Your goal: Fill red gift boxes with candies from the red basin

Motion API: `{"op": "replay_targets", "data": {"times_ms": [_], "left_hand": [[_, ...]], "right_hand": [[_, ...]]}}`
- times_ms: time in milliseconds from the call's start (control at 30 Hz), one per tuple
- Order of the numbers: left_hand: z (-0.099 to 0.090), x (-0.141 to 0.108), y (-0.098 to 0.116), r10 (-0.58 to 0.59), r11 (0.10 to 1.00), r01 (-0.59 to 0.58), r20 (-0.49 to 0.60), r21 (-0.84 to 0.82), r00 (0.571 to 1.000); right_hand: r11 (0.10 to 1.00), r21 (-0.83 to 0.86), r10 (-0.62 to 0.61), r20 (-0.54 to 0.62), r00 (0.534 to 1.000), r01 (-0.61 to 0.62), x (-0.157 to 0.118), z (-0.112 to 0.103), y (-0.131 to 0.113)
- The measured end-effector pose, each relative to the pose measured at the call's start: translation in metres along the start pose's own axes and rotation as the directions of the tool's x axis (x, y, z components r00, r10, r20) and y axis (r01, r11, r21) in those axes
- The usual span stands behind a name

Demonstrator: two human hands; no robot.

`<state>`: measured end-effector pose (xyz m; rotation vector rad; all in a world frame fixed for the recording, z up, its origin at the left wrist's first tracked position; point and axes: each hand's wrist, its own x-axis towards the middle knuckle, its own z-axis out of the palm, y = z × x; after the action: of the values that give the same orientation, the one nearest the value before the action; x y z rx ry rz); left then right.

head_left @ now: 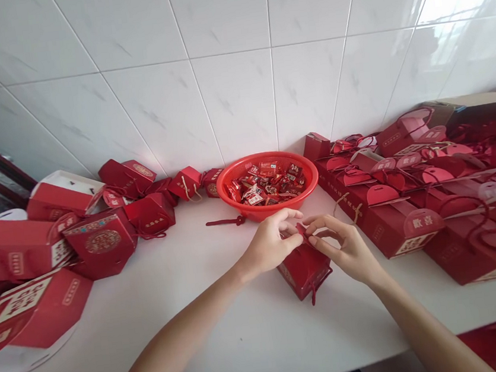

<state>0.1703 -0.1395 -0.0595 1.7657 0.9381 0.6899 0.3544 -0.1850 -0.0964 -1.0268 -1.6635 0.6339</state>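
Note:
A small red box (pixel 304 268) rests on the white table, just in front of a red plastic basket (pixel 228 207) that holds many wrapped red packets (pixel 270 184). At the top of the box, my left hand (pixel 276 239) pinches a red piece, either ribbon or flap, between thumb and fingers. My right hand (pixel 339 244) pinches the same spot from the other side. The fingertips of both hands nearly meet there and partly cover it. A dark red cord hangs from the box's near end.
Red boxes (pixel 102 241) are piled on the left. Rows of handled red boxes (pixel 380 227) fill the right side. A dark red cord (pixel 225 222) lies left of the basket. Behind stands a tiled wall; the table's front edge is near my forearms.

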Motion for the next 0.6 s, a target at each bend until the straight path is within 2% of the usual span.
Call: {"op": "replay_targets", "data": {"times_ms": [100,300,467,600], "left_hand": [[0.0,0.0011,0.0008,-0.059,0.995,0.058,-0.001,-0.083,0.998],[-0.0021,0.0034,0.0011,-0.121,0.974,0.122,0.018,-0.192,0.992],[-0.0024,0.0056,-0.0014,-0.11,0.975,0.11,0.008,-0.195,0.994],[-0.0025,0.0064,-0.0014,-0.101,0.977,0.101,0.01,-0.187,0.995]], "right_hand": [[0.985,-0.098,-0.142,0.004,0.99,0.142,-0.0019,-0.0001,0.0021],[0.901,-0.221,-0.375,0.039,0.926,0.374,-0.0023,-0.0059,0.0049],[0.816,-0.337,-0.46,0.112,0.881,0.469,-0.0047,-0.0065,0.0054],[0.787,-0.395,-0.464,0.127,0.877,0.474,-0.0076,-0.0044,0.0071]]}}
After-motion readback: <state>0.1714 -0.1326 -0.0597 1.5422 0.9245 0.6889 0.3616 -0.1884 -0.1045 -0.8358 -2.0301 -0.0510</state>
